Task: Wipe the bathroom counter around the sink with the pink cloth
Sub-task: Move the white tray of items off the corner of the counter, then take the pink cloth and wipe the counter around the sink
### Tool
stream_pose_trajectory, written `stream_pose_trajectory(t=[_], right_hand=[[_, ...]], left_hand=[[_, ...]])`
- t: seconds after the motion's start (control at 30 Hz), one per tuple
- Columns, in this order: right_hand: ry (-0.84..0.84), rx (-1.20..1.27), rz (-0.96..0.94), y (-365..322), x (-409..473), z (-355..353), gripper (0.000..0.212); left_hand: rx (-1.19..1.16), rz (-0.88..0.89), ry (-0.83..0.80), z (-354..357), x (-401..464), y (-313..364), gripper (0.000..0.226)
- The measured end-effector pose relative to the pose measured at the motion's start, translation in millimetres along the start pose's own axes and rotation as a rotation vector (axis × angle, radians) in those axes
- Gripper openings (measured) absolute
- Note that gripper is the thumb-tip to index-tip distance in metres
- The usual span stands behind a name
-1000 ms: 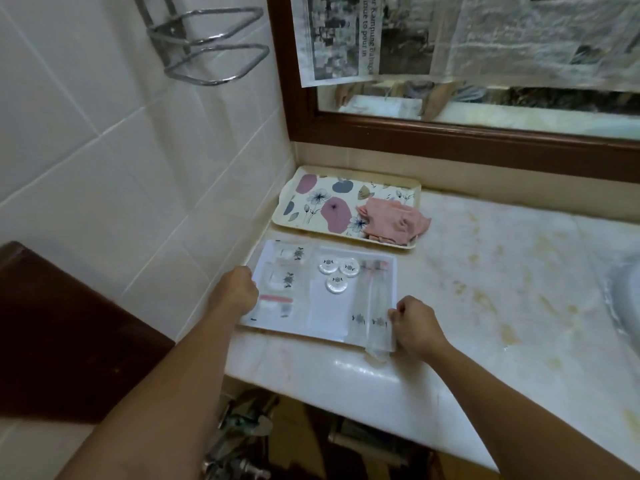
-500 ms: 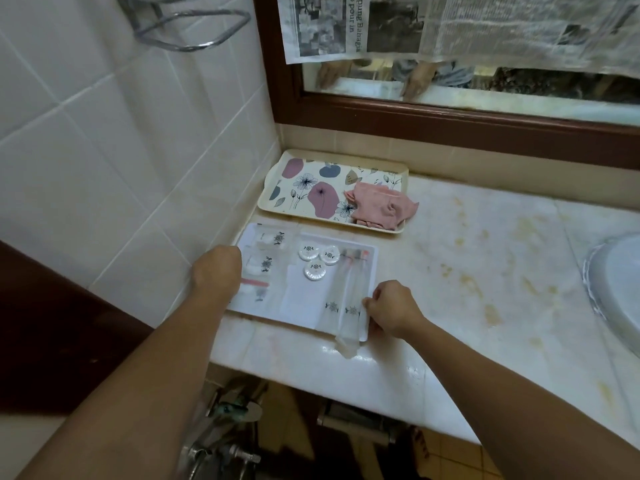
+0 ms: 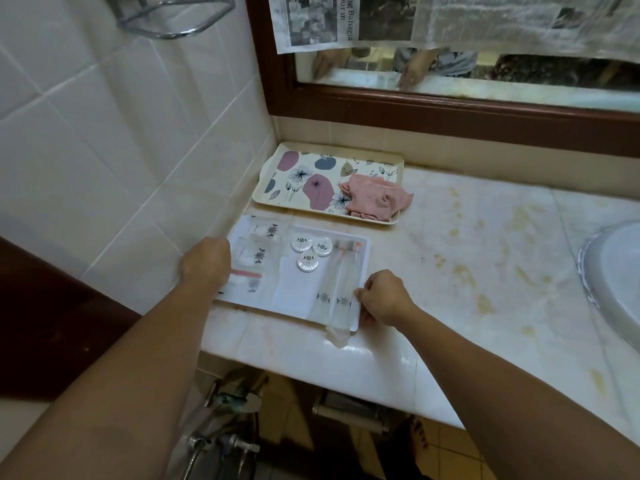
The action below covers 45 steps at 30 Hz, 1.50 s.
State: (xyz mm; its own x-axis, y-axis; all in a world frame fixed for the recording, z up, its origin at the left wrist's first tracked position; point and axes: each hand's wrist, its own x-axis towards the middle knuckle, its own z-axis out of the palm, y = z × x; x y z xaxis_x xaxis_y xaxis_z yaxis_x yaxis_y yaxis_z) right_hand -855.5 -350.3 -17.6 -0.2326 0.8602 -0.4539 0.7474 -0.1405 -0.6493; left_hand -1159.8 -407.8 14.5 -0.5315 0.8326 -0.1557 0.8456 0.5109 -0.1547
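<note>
The pink cloth (image 3: 375, 198) lies crumpled on the right end of a floral tray (image 3: 294, 181) at the back of the stained marble counter (image 3: 485, 258). In front of it sits a white amenity tray (image 3: 364, 268) with small packets and round soaps. My left hand (image 3: 206, 261) grips this tray's left edge. At its front right corner my right hand (image 3: 382, 296) pinches the edge with curled fingers. The sink (image 3: 620, 278) shows at the far right edge.
A tiled wall runs along the left side. Behind the counter is a wood-framed mirror (image 3: 450, 116) partly covered with newspaper. A chrome rack (image 3: 173, 15) hangs on the wall. Pipes and a valve (image 3: 228, 441) sit under the counter.
Both hands stay on the white amenity tray's edges. The camera view has shifted, bringing more of the sink into sight. The pink cloth has not moved.
</note>
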Motion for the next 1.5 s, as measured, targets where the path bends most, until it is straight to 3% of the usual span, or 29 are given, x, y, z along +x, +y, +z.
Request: stream_pose_trajectory(t=[0.17, 0.37, 0.77, 1.33, 1.5], right_hand=[[-0.03, -0.048, -0.024, -4, -2, -13, 0.026], [-0.015, -0.157, -0.089, -11, -5, -43, 0.028], [0.084, -0.515, -0.233, -18, 30, -108, 0.026], [0.015, -0.554, -0.445, -67, 161, -89, 0.037], [0.096, -0.619, -0.458, -68, 176, -78, 0.039]], left_hand=[[-0.014, -0.008, -0.013, -16, -4, 10, 0.024], [-0.188, 0.08, 0.033, -34, -8, 39, 0.014], [-0.479, 0.352, -0.072, -61, 9, 124, 0.038], [-0.22, 0.348, -0.076, -24, 103, 182, 0.044], [-0.225, 0.331, -0.091, -12, 111, 185, 0.044]])
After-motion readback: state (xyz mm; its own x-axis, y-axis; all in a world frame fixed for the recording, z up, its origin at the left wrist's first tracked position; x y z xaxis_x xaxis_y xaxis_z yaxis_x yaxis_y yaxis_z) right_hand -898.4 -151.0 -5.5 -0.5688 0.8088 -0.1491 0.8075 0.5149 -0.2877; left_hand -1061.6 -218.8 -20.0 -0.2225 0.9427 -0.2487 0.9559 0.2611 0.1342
